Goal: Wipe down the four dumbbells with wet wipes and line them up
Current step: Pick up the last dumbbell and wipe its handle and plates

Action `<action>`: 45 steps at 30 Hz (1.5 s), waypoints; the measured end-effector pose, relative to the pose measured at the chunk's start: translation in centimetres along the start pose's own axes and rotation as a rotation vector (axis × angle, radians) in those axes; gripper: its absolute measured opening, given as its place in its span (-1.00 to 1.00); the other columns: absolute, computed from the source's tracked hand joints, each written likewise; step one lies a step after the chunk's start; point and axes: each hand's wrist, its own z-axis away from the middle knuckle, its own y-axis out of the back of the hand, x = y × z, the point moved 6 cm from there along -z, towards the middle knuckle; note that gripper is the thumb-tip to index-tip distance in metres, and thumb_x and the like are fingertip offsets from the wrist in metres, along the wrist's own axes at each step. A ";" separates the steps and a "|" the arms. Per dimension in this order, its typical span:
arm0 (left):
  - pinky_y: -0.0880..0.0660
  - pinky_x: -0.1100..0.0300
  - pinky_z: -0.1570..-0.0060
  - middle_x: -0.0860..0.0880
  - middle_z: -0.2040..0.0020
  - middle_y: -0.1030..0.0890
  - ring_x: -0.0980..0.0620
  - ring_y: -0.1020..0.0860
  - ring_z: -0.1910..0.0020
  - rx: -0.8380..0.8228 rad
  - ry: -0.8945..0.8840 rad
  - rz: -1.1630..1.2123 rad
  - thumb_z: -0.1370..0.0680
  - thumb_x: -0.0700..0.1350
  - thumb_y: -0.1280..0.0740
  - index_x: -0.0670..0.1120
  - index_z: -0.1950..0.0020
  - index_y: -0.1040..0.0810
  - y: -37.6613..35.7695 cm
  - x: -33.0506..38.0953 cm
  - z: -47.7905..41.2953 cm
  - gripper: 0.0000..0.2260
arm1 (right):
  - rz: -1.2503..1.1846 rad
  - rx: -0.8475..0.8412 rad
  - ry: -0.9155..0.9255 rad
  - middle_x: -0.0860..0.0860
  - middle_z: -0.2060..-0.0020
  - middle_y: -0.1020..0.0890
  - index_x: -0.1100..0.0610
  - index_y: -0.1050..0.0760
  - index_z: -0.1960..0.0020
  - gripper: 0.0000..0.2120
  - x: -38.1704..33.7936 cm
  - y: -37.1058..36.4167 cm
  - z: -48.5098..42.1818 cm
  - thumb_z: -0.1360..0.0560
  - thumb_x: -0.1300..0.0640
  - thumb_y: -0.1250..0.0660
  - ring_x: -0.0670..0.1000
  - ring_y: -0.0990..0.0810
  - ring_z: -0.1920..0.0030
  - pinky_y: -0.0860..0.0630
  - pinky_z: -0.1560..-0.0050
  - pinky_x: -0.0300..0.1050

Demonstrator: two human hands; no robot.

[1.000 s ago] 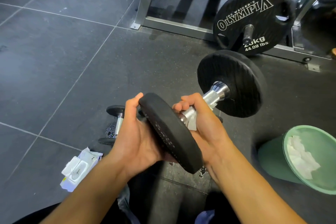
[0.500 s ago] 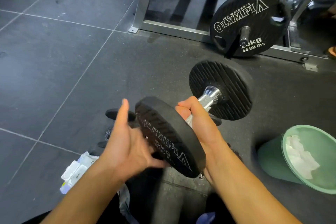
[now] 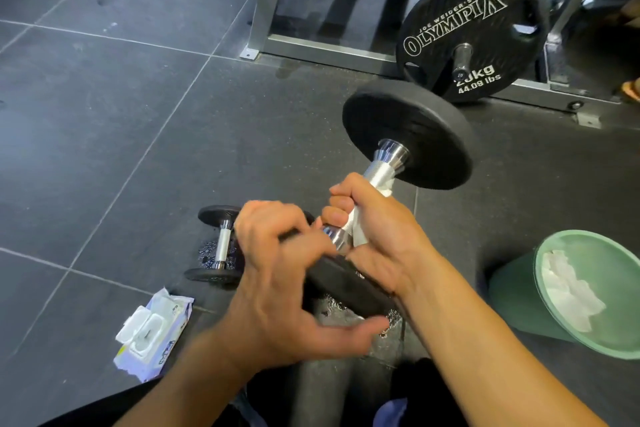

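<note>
I hold a black-plated dumbbell (image 3: pixel 408 135) with a chrome handle in the air, its far plate pointing away from me. My right hand (image 3: pixel 374 236) is closed around the handle with a white wet wipe (image 3: pixel 358 229) pressed between palm and metal. My left hand (image 3: pixel 277 274), blurred, curls over the near plate (image 3: pixel 346 284) with its fingers on the rim. A smaller dumbbell (image 3: pixel 221 246) lies on the floor just left of my hands. No other dumbbells show.
An open pack of wet wipes (image 3: pixel 152 333) lies on the floor at lower left. A green bin (image 3: pixel 519 302) holding used wipes stands at right. A grey rack frame (image 3: pixel 311 45) and a 20 kg Olympia plate (image 3: pixel 474 35) stand behind.
The dumbbell has tipped so its near plate dropped lower and edge-on. My left hand went from cupping the plate's face to lying over its rim. My right hand kept its grip.
</note>
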 end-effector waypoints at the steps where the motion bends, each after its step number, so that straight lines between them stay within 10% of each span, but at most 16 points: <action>1: -0.44 -0.16 -0.14 -0.11 -0.08 -0.39 -0.12 -0.46 -0.12 -0.015 -0.116 -0.057 -0.41 0.26 -0.47 -0.02 -0.13 -0.44 0.0 0.9 0.4 -0.51 | 0.018 0.007 0.000 -0.02 0.42 -0.28 0.03 -0.23 0.16 -0.69 0.0 0.1 0.1 -0.50 0.35 -0.29 -0.05 -0.29 0.47 -0.40 0.29 -0.13; 3: -0.42 -0.06 -0.22 -0.03 -0.11 -0.40 0.00 -0.45 -0.18 0.097 -0.019 0.065 -0.52 0.07 -0.35 0.04 -0.16 -0.43 0.9 0.6 0.6 -0.73 | 0.050 0.014 0.004 -0.03 0.43 -0.28 0.04 -0.25 0.18 -0.70 -0.1 0.4 0.3 -0.50 0.34 -0.30 -0.06 -0.26 0.49 -0.41 0.26 -0.09; 6: -0.46 0.14 -0.09 0.10 0.01 -0.53 0.14 -0.54 0.02 0.484 0.877 0.481 -0.55 -0.06 -0.25 0.04 -0.05 -0.48 2.2 -4.6 1.6 -0.90 | 0.042 -0.003 0.002 -0.03 0.42 -0.26 0.05 -0.26 0.22 -0.70 -0.2 0.6 0.9 -0.49 0.34 -0.30 -0.07 -0.23 0.49 -0.45 0.24 -0.08; 10: -0.59 -0.36 0.00 -0.16 -0.03 -0.75 -0.18 -0.72 0.02 0.043 1.835 1.272 -0.55 0.36 -0.21 -0.09 0.04 -0.75 -3.4 -4.7 5.5 -0.43 | 0.022 -0.029 -0.029 -0.03 0.45 -0.26 0.04 -0.21 0.25 -0.68 0.4 0.3 1.0 -0.50 0.33 -0.27 -0.07 -0.26 0.52 -0.49 0.28 -0.10; 14: -0.46 -0.64 -0.03 -0.27 -0.14 -0.71 -0.39 -0.71 -0.02 -0.144 1.782 1.605 -0.56 0.34 -0.17 -0.13 -0.01 -0.77 -4.4 -2.0 4.3 -0.40 | 0.015 -0.016 -0.010 -0.02 0.43 -0.27 0.05 -0.23 0.25 -0.69 0.3 0.5 0.7 -0.48 0.34 -0.30 -0.06 -0.24 0.46 -0.46 0.17 -0.09; 17: -0.54 -0.52 -0.02 -0.22 -0.15 -0.64 -0.31 -0.70 -0.03 -0.129 1.740 1.577 -0.52 0.17 -0.26 -0.14 -0.19 -0.66 -3.6 -3.1 3.6 -0.54 | 0.095 -0.036 -0.080 -0.01 0.47 -0.25 0.05 -0.25 0.33 -0.68 0.3 0.7 0.7 -0.44 0.25 -0.36 0.01 -0.29 0.37 -0.47 -0.06 0.02; 20: -0.64 -0.20 0.03 -0.23 -0.14 -0.60 -0.20 -0.65 0.06 -0.091 1.747 1.390 -0.35 -0.01 -0.36 -0.24 -0.44 -0.56 -3.2 -4.5 4.3 -0.33 | 0.105 -0.053 -0.049 0.00 0.44 -0.25 0.06 -0.26 0.30 -0.68 -0.3 0.6 1.0 -0.51 0.34 -0.29 -0.03 -0.22 0.41 -0.56 0.19 -0.04; 24: -0.43 -0.27 -0.43 -0.34 -0.23 -0.65 -0.37 -0.61 -0.22 0.130 1.688 1.243 -0.25 -0.27 -0.35 -0.16 -0.39 -0.59 -3.2 -4.3 5.4 -0.34 | 0.354 -0.054 0.065 0.03 0.47 -0.34 0.06 -0.35 0.32 -0.66 -1.1 0.7 0.9 -0.50 0.40 -0.28 -0.02 -0.32 0.48 -0.37 0.17 0.01; 31: -0.47 0.10 0.20 -0.18 0.17 -0.62 -0.02 -0.52 0.25 0.180 1.451 1.042 -0.47 -0.61 -0.14 -0.03 -0.26 -0.67 -3.0 -3.1 5.1 -0.37 | 0.318 0.143 0.123 0.03 0.46 -0.32 0.09 -0.36 0.37 -0.66 -1.4 2.2 -0.1 -0.49 0.38 -0.31 -0.03 -0.31 0.45 -0.37 0.01 0.07; 39: -0.54 -0.02 -0.20 0.07 -0.22 -0.68 0.08 -0.65 -0.18 0.153 1.323 0.764 -0.29 -0.19 -0.46 0.17 -0.27 -0.62 -2.4 -3.5 5.3 -0.43 | 0.147 0.213 0.118 0.00 0.39 -0.19 0.02 -0.28 0.33 -0.67 -2.1 3.5 -0.2 -0.45 0.34 -0.33 -0.03 -0.19 0.42 -0.35 0.12 -0.02; 42: -0.63 -0.03 0.09 -0.10 0.06 -0.74 -0.05 -0.68 0.16 0.415 1.694 0.964 -0.53 -0.11 -0.38 -0.12 0.01 -0.62 -2.7 -5.6 6.8 -0.89 | 0.123 0.208 0.135 -0.02 0.45 -0.19 0.02 -0.23 0.33 -0.67 -2.5 3.4 0.2 -0.42 0.34 -0.28 -0.03 -0.16 0.46 -0.32 0.18 -0.06; 45: -0.53 0.09 0.21 -0.13 0.20 -0.66 -0.07 -0.59 0.27 0.159 1.785 1.013 -0.56 -0.05 -0.34 -0.12 0.11 -0.62 -3.5 -7.0 6.6 -0.84 | 0.109 0.153 0.114 -0.04 0.50 -0.21 0.03 -0.21 0.38 -0.68 -2.8 2.7 0.9 -0.42 0.32 -0.21 -0.06 -0.17 0.52 -0.36 0.18 -0.09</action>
